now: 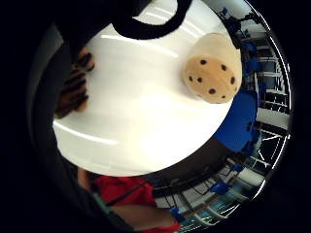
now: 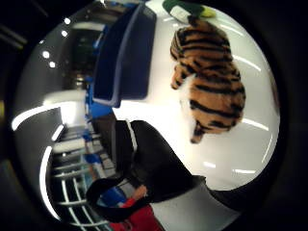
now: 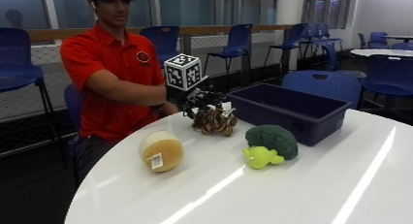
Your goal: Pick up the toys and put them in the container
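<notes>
My right hand [image 3: 197, 100] hovers just above the tiger [image 3: 214, 121], which lies on the white desk [image 3: 309, 185] near the bin [image 3: 290, 110]. From the outside view my gloved fingers hang curled down over the tiger's back, but I cannot tell whether they touch it or have any hold of it. In the thumb-side palm view the tiger [image 2: 209, 79] lies on the desk [image 2: 240, 144] clear of the palm, with the bin [image 2: 126, 55] beside it. The cookie [image 3: 161, 150] sits on the desk nearer the edge, well apart from the tiger; the little-finger-side palm view shows the cookie [image 1: 213, 70] on the desk [image 1: 141, 121] too. The broccoli [image 3: 271, 145] lies just in front of the bin, on the desk.
</notes>
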{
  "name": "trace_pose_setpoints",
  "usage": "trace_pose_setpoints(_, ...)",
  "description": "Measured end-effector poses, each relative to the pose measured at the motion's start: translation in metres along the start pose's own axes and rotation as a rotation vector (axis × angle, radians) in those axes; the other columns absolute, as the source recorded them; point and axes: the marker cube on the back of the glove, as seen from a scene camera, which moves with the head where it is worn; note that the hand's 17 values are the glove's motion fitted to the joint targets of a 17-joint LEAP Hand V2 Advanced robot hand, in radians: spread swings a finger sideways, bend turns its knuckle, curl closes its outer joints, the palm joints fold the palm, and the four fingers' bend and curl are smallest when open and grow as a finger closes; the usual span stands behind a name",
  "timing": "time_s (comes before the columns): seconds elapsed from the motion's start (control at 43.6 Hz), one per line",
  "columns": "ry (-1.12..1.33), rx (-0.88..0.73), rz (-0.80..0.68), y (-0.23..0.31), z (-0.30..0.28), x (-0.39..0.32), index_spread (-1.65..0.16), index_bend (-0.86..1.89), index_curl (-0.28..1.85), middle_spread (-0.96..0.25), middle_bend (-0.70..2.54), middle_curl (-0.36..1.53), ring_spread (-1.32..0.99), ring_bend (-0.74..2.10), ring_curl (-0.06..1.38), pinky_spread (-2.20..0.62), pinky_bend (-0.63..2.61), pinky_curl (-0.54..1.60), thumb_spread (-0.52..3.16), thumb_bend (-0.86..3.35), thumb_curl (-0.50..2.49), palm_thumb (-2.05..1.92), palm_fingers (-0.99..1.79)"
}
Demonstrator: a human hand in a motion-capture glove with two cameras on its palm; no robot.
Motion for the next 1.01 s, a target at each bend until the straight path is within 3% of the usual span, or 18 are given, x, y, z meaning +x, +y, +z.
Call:
trace_pose_setpoints(0.459,0.079,-0.035,0.038,-0.044,0.035,-0.029,-0.32,0.11,0.19,-0.06,0.11,0.18,-0.01,0.17,0.12,0.09,1.13,0.41,1.06,-0.07,0.12,-0.09,-0.20)
trace_pose_setpoints(0.711,0.108,-0.214,0.055,-0.058,0.049,-0.021,-0.33,0.11,0.18,-0.03,0.08,0.16,0.02,0.21,0.16,0.06,1.25,0.43,1.12,-0.01,0.18,0.02,-0.19)
trace_pose_setpoints(0.94,0.168,-0.227,0.071,-0.050,0.057,-0.023,-0.34,0.13,0.18,-0.01,0.05,0.12,0.02,0.48,0.25,-0.01,1.22,0.41,1.21,0.03,0.24,0.14,-0.14)
trace_pose_setpoints(1.009,0.179,-0.195,0.077,-0.051,0.056,-0.023,-0.36,0.09,0.16,-0.03,0.16,0.15,0.00,0.60,0.28,-0.13,1.21,0.40,1.28,0.08,0.27,0.21,0.05)
